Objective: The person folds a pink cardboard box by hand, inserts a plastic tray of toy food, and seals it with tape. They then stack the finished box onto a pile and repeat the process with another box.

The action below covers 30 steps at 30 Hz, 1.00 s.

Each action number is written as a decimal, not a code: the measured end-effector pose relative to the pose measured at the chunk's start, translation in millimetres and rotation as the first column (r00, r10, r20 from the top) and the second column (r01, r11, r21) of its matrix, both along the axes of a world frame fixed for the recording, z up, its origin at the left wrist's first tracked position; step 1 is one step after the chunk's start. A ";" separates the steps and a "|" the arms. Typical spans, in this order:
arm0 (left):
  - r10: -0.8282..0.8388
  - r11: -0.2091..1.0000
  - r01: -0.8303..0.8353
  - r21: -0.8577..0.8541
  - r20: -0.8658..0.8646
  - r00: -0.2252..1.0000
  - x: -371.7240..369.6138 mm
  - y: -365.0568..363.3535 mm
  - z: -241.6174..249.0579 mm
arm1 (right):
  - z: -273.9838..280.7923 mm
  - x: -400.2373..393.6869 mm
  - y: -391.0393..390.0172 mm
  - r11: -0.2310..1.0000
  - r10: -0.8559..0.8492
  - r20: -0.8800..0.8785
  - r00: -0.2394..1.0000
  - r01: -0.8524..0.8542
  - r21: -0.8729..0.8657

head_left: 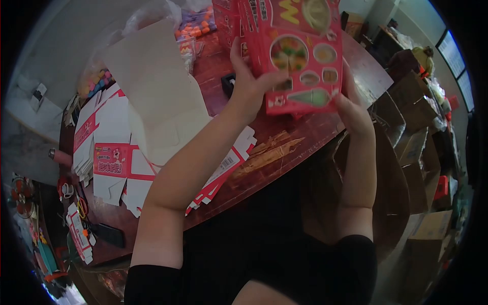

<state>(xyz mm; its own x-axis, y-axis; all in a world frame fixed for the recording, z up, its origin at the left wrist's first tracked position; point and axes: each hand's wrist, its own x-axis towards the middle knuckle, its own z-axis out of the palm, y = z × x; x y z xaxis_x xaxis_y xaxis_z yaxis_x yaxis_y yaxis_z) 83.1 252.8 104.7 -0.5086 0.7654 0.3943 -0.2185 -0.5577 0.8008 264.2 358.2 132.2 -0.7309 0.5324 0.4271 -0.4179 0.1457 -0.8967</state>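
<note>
Between my two hands are pink toy boxes point(310, 86), held tilted above the table's far right part. Several of them seem pressed together, and the front one shows food pictures and a yellow letter. My left hand point(249, 90) grips their left side, thumb across the front. My right hand point(355, 111) grips the lower right edge, its other fingers hidden behind. Another pink box point(223, 23) stands just behind on the table. Left of my left forearm lie unfolded printed cartons point(112, 161), with a blank pale sheet or tray point(157, 76) on top.
Clear bags with orange pieces point(203, 25) and coloured pieces point(99, 84) lie at the back of the dark red table point(274, 170). A black phone-like object point(108, 235) rests near the left edge. Open cardboard boxes point(406, 109) crowd the floor to the right.
</note>
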 end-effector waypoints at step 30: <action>-0.004 0.891 -0.423 -0.166 -0.934 0.357 -23.7 -198.3 -15.5 | -51.9 -49.7 -88.1 0.931 0.364 0.096 0.926 -0.360 -0.058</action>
<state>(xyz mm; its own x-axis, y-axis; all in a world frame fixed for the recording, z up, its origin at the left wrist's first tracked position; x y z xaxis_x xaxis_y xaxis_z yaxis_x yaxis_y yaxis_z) 59.4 54.4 89.2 -0.1777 0.8630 0.4730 0.8247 -0.1317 0.5501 214.5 270.1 80.3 -0.9160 0.2376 0.3233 -0.3403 -0.0336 -0.9397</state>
